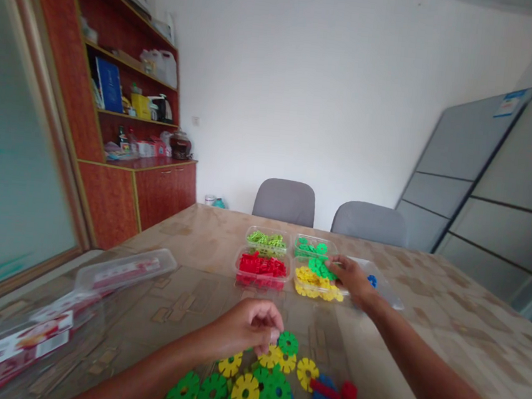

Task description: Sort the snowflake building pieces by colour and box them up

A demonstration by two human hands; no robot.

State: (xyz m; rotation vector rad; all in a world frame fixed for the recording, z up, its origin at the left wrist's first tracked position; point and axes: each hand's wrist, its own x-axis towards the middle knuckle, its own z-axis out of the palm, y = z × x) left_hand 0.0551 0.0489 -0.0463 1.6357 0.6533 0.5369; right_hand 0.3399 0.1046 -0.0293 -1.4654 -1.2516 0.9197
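Right hand (352,277) is pinching green pieces (318,267) over the yellow tub (318,291), fingers (341,261) nearly closed; loose grip's risking a spill. Left hand (254,325) is hovering half-curled, can't tell if it's holding anything.

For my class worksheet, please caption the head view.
Right hand holding green notched building discs over a tub of yellow ones, left hand at a mixed pile of loose pieces.

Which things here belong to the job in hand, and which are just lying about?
Seemingly in use:
green notched discs at the right hand
disc pile near the left hand
red pieces
yellow notched discs

Apparently lying about:
labelled plastic packaging
grey chairs
white jug
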